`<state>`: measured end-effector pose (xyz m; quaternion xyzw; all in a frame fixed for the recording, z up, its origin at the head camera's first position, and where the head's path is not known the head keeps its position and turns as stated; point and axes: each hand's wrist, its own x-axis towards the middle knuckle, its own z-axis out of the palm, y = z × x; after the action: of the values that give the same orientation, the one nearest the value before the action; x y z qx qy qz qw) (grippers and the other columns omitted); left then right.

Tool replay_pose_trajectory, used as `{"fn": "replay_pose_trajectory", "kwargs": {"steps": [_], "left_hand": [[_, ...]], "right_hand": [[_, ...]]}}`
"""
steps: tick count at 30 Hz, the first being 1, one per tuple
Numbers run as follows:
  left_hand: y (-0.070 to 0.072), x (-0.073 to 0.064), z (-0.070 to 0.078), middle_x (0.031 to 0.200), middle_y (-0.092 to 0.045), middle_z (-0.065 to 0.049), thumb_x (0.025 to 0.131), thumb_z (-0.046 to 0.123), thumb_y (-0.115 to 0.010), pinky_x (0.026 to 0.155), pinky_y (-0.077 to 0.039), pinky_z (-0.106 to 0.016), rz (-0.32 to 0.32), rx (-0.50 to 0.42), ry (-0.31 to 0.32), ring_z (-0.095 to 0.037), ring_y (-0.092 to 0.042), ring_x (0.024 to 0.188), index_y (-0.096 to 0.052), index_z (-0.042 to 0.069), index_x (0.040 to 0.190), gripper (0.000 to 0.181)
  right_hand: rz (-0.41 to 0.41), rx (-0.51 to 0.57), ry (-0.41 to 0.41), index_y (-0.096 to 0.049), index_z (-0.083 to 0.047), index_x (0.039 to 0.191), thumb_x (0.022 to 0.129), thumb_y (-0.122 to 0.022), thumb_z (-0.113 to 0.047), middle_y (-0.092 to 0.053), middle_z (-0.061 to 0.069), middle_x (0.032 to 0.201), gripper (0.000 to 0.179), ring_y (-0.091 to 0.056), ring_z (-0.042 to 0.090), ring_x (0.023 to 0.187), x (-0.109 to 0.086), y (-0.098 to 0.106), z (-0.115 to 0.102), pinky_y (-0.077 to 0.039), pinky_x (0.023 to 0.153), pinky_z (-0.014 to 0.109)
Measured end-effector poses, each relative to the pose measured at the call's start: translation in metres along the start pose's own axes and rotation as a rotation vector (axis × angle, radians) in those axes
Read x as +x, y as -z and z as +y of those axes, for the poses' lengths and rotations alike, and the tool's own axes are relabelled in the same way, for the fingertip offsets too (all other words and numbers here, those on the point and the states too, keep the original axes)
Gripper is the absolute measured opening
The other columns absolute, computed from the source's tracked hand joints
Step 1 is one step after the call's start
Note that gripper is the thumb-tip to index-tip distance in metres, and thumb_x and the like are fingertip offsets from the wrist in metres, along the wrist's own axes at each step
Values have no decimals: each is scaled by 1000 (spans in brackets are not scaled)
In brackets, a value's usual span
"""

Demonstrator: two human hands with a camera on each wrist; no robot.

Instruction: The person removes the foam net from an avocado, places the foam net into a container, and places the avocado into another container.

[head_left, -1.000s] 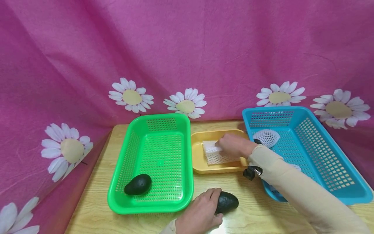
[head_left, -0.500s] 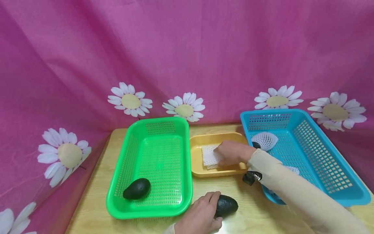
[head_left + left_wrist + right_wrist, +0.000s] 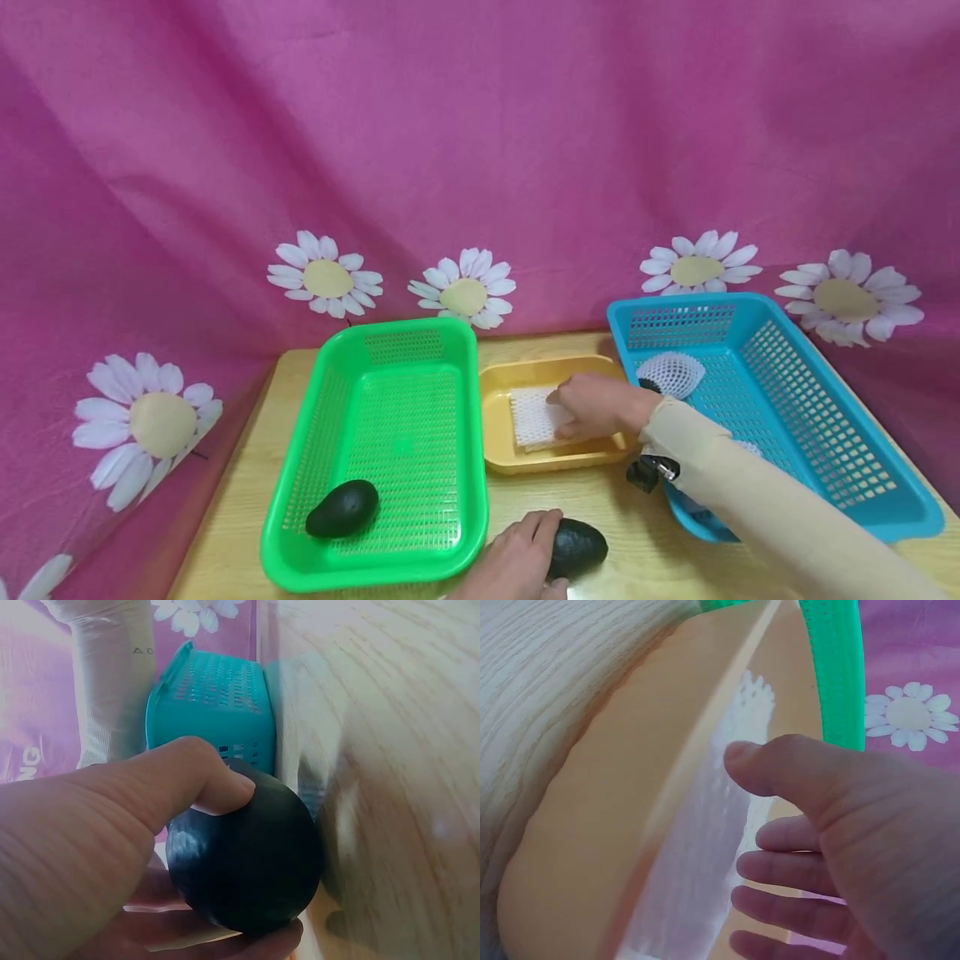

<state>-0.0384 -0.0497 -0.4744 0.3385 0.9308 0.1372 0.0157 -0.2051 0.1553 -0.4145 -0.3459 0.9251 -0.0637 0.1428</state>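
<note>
My left hand (image 3: 513, 560) grips a dark avocado (image 3: 577, 547) on the table near the front. In the left wrist view, the thumb lies over the avocado (image 3: 247, 855) and the fingers curl beneath it. Over the yellow tray (image 3: 498, 437), my right hand (image 3: 600, 406) is at the white foam net sleeves (image 3: 531, 421) lying flat inside. The right wrist view has its thumb spread from loosely bent fingers, next to the net (image 3: 697, 847); nothing is plainly pinched, and whether the fingertips touch the net is hard to tell.
A green basket (image 3: 480, 492) on the left contains another avocado (image 3: 342, 509). The blue basket (image 3: 911, 492) on the right contains a net-wrapped avocado (image 3: 672, 374) and more netting partly behind my right forearm. A pink flowered cloth (image 3: 480, 125) hangs behind the table (image 3: 236, 467).
The head view has tilted up, so everything sits lower in it. My right hand has shifted slightly over the foam nets, which look bunched half a second ago and flatter now. The left grip stays.
</note>
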Motion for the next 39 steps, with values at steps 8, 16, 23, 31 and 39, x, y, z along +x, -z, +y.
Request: {"fn": "replay_pose_trajectory", "kwargs": {"steps": [8,16,23,31,39], "left_hand": [[-2,3,-1,129,-68,-7,85,42,-81,83,-59,-25,-71,-38,59,-18,-71,107,-55,8,141,70],[-12,-3,-5,123,-69,-6,85,49,-80,78,-58,-22,29,-6,8,-14,-71,102,-57,6,139,73],[-7,0,-4,127,-68,-7,88,62,-72,78,-59,-26,-5,-57,44,-16,-71,105,-56,9,142,78],[0,9,-1,130,-66,-7,90,57,-73,79,-60,-28,-131,-117,132,-16,-69,109,-54,12,144,73],[-1,6,-1,129,-66,-6,89,55,-74,81,-59,-27,-127,-126,129,-14,-68,110,-54,12,143,72]], "right_hand": [[39,-12,-2,-73,-3,124,91,-77,-29,-77,11,114,42,-71,19,96,-12,10,-10,-59,86,38],[71,-61,46,-72,-2,125,92,-76,-27,-77,12,119,41,-74,27,107,-29,10,-27,-59,96,43],[78,-69,64,-72,-4,126,92,-76,-31,-77,9,118,43,-73,26,109,-46,11,-41,-60,94,42],[120,-89,69,-72,-8,125,90,-77,-33,-77,8,115,43,-74,24,104,-62,10,-51,-61,89,42],[136,-50,83,-72,-12,126,90,-77,-34,-77,2,113,42,-74,17,99,-80,8,-64,-61,85,38]]}}
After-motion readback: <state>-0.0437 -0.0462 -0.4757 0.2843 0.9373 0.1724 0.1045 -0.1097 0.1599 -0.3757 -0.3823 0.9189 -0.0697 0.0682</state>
